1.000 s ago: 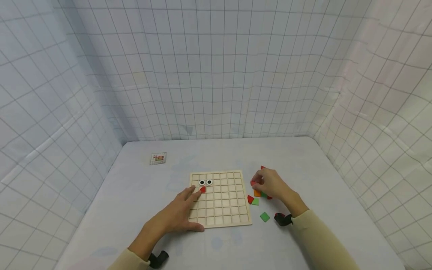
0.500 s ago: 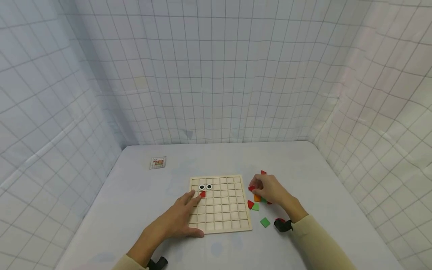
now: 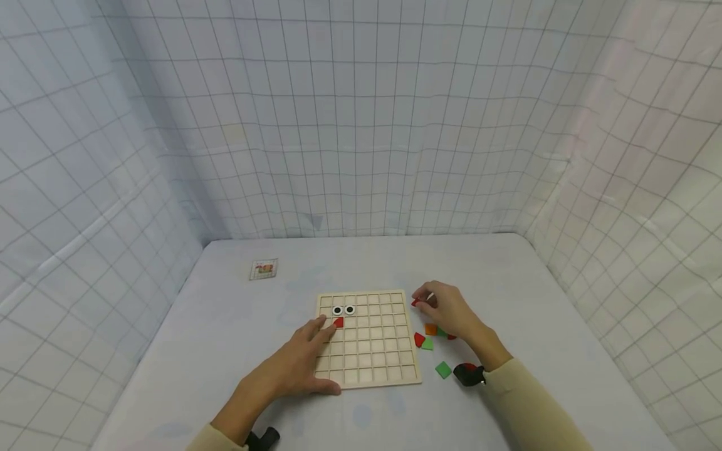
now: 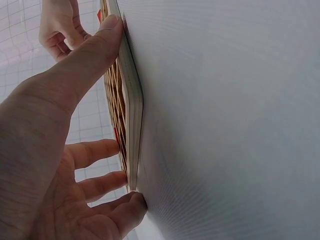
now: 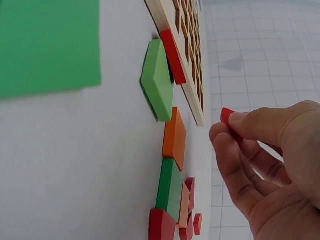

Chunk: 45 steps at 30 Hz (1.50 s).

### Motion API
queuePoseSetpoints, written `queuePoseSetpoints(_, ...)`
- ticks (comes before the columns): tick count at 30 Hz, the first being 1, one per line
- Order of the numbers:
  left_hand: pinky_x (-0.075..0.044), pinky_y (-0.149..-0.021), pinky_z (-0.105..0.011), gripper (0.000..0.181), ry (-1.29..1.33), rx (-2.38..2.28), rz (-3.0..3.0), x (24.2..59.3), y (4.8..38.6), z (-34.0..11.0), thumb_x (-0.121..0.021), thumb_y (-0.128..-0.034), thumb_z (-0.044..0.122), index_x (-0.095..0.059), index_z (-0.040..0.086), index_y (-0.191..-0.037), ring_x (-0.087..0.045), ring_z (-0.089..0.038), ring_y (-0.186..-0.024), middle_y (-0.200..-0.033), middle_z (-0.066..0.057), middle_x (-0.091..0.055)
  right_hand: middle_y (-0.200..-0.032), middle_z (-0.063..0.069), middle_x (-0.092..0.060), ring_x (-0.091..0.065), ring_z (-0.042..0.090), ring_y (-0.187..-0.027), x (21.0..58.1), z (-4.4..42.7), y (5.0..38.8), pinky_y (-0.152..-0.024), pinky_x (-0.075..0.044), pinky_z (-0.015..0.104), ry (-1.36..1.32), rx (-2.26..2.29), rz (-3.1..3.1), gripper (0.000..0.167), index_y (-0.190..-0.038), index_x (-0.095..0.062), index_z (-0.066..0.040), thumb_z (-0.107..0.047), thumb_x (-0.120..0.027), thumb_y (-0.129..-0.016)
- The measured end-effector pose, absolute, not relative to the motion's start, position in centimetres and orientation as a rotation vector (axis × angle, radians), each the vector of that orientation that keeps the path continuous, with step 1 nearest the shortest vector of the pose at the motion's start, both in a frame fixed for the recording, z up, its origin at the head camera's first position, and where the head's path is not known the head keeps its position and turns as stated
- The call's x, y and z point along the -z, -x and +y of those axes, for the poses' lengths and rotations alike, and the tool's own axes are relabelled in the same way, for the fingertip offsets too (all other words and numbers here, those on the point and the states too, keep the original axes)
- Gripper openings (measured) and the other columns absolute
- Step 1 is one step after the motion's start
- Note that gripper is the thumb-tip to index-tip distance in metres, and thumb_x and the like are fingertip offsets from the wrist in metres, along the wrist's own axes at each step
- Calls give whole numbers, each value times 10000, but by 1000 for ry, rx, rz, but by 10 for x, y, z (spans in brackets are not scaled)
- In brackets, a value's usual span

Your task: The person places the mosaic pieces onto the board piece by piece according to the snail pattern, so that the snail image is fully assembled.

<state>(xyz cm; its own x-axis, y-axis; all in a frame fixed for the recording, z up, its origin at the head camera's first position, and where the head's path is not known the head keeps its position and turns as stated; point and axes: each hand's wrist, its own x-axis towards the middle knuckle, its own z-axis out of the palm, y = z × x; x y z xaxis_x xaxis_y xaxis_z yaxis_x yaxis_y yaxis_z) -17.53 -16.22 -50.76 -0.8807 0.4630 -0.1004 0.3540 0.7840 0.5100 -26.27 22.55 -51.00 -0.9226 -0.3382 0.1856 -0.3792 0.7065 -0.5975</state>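
Evidently, the wooden grid board [image 3: 370, 361] is being held steady: the left hand [image 3: 299, 363] lies spread along its left side, thumb on the near edge, fingers extended and gripping nothing. That spread appears intended to keep the frame from sliding on the cloth-covered table [image 3: 225, 332] while leaving most cells exposed.

The right hand [image 3: 451, 311], raised just off the board's far right side, pinches 1 red tile [image 5: 226, 115] between thumb and index finger. Hold is by the fingertips, the remaining fingers loosely bent; such a grip probably suits a small, thin part and leaves part of it uncovered. Its full outline cannot be determined.

On the board, 2 round eye discs [image 3: 344, 310] occupy adjacent cells, with 1 red corner piece [image 3: 339, 322] in the cell nearer the wearer, below the left disc. The left index fingertip lies at that piece; contact cannot be confirmed.

Loose stock lies to the right, presumably for the right hand's easy reach: an orange square [image 3: 430, 329], a light green piece [image 3: 427, 344] and a separate green square [image 3: 443, 369]. A picture card [image 3: 263, 269] lies beyond the board's far left corner, face up, likely for viewing without obstruction.
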Motion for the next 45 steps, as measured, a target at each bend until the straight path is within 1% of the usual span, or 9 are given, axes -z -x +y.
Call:
queuePoseSetpoints(7,-471,-1307,-748,1319,-653,-716,2759,507,176,-164,-1057,-770,658,-455,61,-1780,-351,-592,-1730,-1902,-258,-302,-1172,57,-885,-856,205,-1016,506,216,263,-929,-725,394,-703,-1021,-2762,140,-1193,-866,-70,-49,-857,-1056)
queuePoseSetpoints(13,-454,-1315,-759,1318,-651,-720,2752,506,177,-164,-1059,-774,646,-447,63,-1784,-335,-595,-1737,-1902,-260,-297,-1138,59,-909,-890,210,-1014,503,204,261,-920,-727,347,-753,-1124,-2691,194,-1216,-858,-28,-62,-892,-1028)
queuePoseSetpoints(16,-455,-1313,-760,1318,-650,-721,2747,507,178,-164,-1060,-774,645,-446,63,-1784,-339,-594,-1735,-1902,-261,-298,-1112,58,-909,-891,204,-996,502,196,260,-912,-723,321,-751,-1182,-2668,185,-1187,-853,-43,-57,-908,-1011)
queuePoseSetpoints(20,-463,-1310,-755,1319,-646,-717,2745,508,178,-165,-1062,-769,647,-452,60,-1780,-353,-594,-1727,-1902,-261,-298,-1083,11,-901,-868,145,-977,501,185,257,-904,-695,243,-758,-1272,-2676,107,-1112,-872,-115,-77,-907,-1018)
queuePoseSetpoints(23,-472,-1304,-754,1320,-643,-712,2747,508,177,-164,-1062,-768,650,-452,62,-1780,-366,-596,-1719,-1901,-260,-300,-1078,9,-902,-857,122,-966,504,177,257,-898,-685,217,-804,-1309,-2663,84,-1098,-888,-120,-80,-900,-1026)
queuePoseSetpoints(27,-481,-1293,-756,1316,-645,-707,2746,508,177,-164,-1057,-774,653,-448,63,-1781,-377,-599,-1710,-1897,-263,-303,-1092,42,-911,-865,136,-957,510,165,257,-885,-703,244,-875,-1292,-2632,91,-1111,-902,-94,-70,-898,-1023)
queuePoseSetpoints(31,-484,-1289,-757,1314,-655,-703,2744,507,177,-165,-1048,-784,659,-442,61,-1784,-380,-603,-1707,-1895,-269,-305,-1108,18,-909,-861,123,-983,514,151,257,-907,-696,226,-899,-1279,-2648,98,-1119,-906,-121,-92,-903,-1025)
queuePoseSetpoints(38,-497,-1279,-752,1322,-672,-708,2752,508,176,-166,-1046,-777,674,-446,60,-1782,-397,-607,-1694,-1887,-277,-316,-1069,69,-891,-868,166,-964,518,128,259,-880,-695,226,-977,-1278,-2614,99,-1063,-889,-66,-47,-938,-979)
queuePoseSetpoints(45,-496,-1279,-757,1323,-674,-717,2753,508,176,-165,-1042,-778,680,-446,58,-1782,-395,-606,-1696,-1885,-280,-317,-1021,27,-866,-776,38,-892,522,110,260,-824,-648,193,-942,-1202,-2699,85,-979,-884,-133,-69,-938,-992)
